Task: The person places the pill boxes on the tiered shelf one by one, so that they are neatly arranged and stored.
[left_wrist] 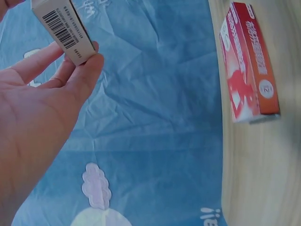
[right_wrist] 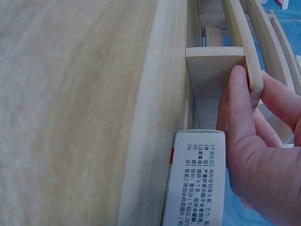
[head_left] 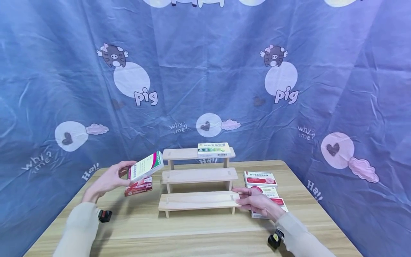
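A white medicine box with a green and magenta end (head_left: 146, 167) is pinched in my left hand (head_left: 109, 180), tilted above the table. In the left wrist view its barcode end (left_wrist: 63, 29) shows between thumb and fingers. Below it lies a red medicine box (head_left: 140, 186) on the table. My right hand (head_left: 259, 204) grips the right end of the bottom step of a three-step wooden display rack (head_left: 199, 200). Seen from the right wrist, the fingers wrap that step's end (right_wrist: 254, 77) from above and below. On the top step lies a white-and-green medicine box (head_left: 213, 150).
Several white-and-red medicine boxes (head_left: 260, 178) lie at the table's right, partly behind my right hand; one white box (right_wrist: 195, 181) stands close beside that hand. A blue printed cloth (head_left: 205, 89) hangs behind and along both sides of the wooden table (head_left: 179, 239).
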Demonstrator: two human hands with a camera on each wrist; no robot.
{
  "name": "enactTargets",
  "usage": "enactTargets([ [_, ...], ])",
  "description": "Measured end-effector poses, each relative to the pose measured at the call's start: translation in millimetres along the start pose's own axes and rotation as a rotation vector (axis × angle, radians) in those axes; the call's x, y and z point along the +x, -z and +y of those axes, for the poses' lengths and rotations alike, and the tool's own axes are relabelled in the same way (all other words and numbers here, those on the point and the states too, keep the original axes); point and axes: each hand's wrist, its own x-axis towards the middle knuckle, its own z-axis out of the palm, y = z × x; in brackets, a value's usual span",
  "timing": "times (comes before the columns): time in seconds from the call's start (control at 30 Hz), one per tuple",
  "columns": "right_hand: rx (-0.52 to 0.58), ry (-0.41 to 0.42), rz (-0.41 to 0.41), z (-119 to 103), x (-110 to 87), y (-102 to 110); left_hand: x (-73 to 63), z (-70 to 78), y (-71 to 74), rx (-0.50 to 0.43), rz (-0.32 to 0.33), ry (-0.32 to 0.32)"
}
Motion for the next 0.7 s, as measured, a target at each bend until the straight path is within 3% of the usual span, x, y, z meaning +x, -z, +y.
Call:
enactTargets([
  [0.2, -0.004, 0.013, -0.008, 1.4, 0.4, -0.3, 16.8, 6.6, -8.9, -0.005, 0.016, -0.029],
  [0.7, 0.021, 0.02, -0.027, 2.3, 1.4, 0.9, 53.1, 21.6, -28.2, 0.012, 0.076, -0.019],
])
